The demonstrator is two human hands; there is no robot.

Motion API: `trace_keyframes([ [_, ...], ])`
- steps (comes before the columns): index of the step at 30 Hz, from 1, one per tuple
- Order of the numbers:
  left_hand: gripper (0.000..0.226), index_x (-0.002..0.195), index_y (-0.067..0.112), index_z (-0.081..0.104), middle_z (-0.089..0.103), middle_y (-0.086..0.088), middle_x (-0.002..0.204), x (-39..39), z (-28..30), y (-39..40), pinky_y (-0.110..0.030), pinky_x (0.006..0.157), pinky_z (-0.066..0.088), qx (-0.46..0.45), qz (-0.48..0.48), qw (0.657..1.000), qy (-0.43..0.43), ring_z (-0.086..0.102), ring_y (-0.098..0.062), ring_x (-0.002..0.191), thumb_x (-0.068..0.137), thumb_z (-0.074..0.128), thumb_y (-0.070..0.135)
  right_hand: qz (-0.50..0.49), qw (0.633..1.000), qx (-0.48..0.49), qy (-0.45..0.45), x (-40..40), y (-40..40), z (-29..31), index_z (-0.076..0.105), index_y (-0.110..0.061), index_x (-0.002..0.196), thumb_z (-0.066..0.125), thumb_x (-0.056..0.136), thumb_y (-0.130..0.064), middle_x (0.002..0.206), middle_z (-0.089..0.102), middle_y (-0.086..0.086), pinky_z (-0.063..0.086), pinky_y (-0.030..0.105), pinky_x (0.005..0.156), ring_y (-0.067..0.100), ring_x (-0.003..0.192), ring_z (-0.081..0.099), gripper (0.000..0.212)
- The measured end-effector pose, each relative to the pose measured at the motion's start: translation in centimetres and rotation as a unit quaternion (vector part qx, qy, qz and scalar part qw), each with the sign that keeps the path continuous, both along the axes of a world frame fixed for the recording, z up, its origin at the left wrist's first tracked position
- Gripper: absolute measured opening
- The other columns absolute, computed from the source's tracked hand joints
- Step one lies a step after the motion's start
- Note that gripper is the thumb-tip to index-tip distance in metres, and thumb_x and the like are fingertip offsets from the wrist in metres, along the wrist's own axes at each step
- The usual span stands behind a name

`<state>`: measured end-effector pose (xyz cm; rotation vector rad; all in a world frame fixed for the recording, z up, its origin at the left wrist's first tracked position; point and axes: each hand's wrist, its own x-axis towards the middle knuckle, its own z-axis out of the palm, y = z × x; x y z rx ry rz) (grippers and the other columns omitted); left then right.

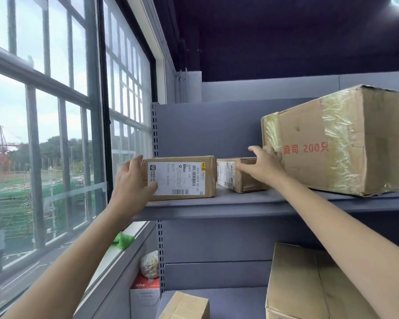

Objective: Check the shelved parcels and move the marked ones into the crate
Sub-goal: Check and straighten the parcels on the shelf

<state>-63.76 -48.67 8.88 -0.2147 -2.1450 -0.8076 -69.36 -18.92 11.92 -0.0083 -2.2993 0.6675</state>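
My left hand [134, 180] grips the labelled parcel [180, 178] at the shelf's [240, 203] left end, right hand [260, 166] open beside it; stiff, probably light, best held by both ends.

place: likely parcel storeroom | cue: labelled cartons [180, 178] on metal shelving [240, 201]

Big window [44, 134] left (daylight), grey shelving [240, 201].

Red "200" on large taped carton [336, 143]
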Motion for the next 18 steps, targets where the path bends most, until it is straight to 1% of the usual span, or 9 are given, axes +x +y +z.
trace_keyframes([
  [2,0.07,0.142,0.014,0.024,0.029,-0.012,0.144,0.5,0.2,0.5,-0.044,0.105,0.029,-0.017,-0.001,1.0,0.01,0.028,-0.031,0.131,0.082,0.06,0.016,0.026,0.999,0.015,-0.032,-0.9,0.0,-0.1,0.035,-0.031,0.137,0.062,0.07,-0.06,0.149,0.019,0.01,0.023,0.048,0.108,0.034,0.138,0.014,0.078],
  [4,0.068,0.141,0.014,0.026,0.03,-0.012,0.143,1.0,0.4,1.0,-0.046,0.104,0.029,-0.035,0.002,0.999,0.017,0.028,-0.032,0.13,0.083,0.06,0.016,0.05,0.997,0.003,-0.053,-1.5,-0.3,-0.2,0.033,-0.028,0.138,0.065,0.069,-0.059,0.149,0.018,0.012,0.026,0.046,0.107,0.033,0.138,0.019,0.083],
  [5,0.067,0.141,0.014,0.026,0.03,-0.013,0.142,1.1,0.5,1.2,-0.046,0.103,0.029,-0.041,0.004,0.999,0.019,0.027,-0.032,0.13,0.083,0.06,0.016,0.055,0.997,-0.01,-0.049,-1.7,-0.4,-0.3,0.035,-0.025,0.137,0.067,0.068,-0.057,0.144,0.023,0.012,0.03,0.043,0.104,0.031,0.134,0.027,0.082],
  [7,0.066,0.14,0.015,0.028,0.03,-0.013,0.142,1.5,0.6,1.6,-0.046,0.103,0.03,-0.046,0.008,0.999,0.02,0.027,-0.033,0.13,0.082,0.06,0.016,0.053,0.998,-0.033,-0.023,-1.9,-0.4,-0.4,0.045,-0.018,0.127,0.069,0.068,-0.052,0.128,0.034,0.01,0.035,0.035,0.095,0.027,0.12,0.042,0.072],
  [9,0.065,0.14,0.015,0.028,0.029,-0.012,0.143,1.8,0.7,2.2,-0.046,0.103,0.029,-0.049,0.007,0.998,0.025,0.025,-0.032,0.131,0.083,0.06,0.017,0.056,0.997,-0.044,-0.006,-1.6,-0.1,-0.5,0.05,-0.018,0.116,0.069,0.067,-0.048,0.116,0.037,0.007,0.037,0.032,0.09,0.025,0.11,0.046,0.06],
  [11,0.064,0.139,0.015,0.029,0.029,-0.012,0.143,2.0,0.8,2.8,-0.044,0.104,0.028,-0.061,0.005,0.998,0.03,0.025,-0.03,0.131,0.083,0.06,0.016,0.06,0.997,-0.042,-0.011,-1.0,0.7,-0.4,0.051,-0.021,0.11,0.069,0.066,-0.043,0.115,0.036,0.004,0.039,0.033,0.091,0.024,0.107,0.045,0.052],
  [13,0.063,0.139,0.014,0.03,0.03,-0.011,0.143,2.2,0.8,3.3,-0.043,0.105,0.027,-0.07,0.001,0.997,0.037,0.025,-0.029,0.131,0.083,0.06,0.017,0.073,0.996,-0.043,-0.015,-0.1,1.7,-0.3,0.052,-0.025,0.104,0.068,0.065,-0.036,0.116,0.033,0.001,0.037,0.032,0.089,0.021,0.104,0.042,0.044],
  [16,0.061,0.137,0.013,0.032,0.031,-0.011,0.143,2.3,0.8,4.5,-0.04,0.104,0.027,-0.074,-0.014,0.996,0.056,0.025,-0.029,0.131,0.083,0.059,0.017,0.118,0.989,-0.083,-0.016,1.8,4.0,-0.2,0.051,-0.031,0.096,0.067,0.069,-0.023,0.113,0.027,-0.002,0.031,0.027,0.088,0.016,0.104,0.036,0.032],
  [18,0.058,0.136,0.013,0.035,0.033,-0.01,0.141,2.3,0.7,5.5,-0.037,0.103,0.025,-0.079,-0.021,0.994,0.077,0.026,-0.029,0.13,0.083,0.059,0.017,0.146,0.983,-0.108,-0.029,3.4,5.4,-0.2,0.052,-0.033,0.096,0.065,0.072,-0.019,0.115,0.026,-0.001,0.032,0.027,0.087,0.015,0.105,0.035,0.031],
])
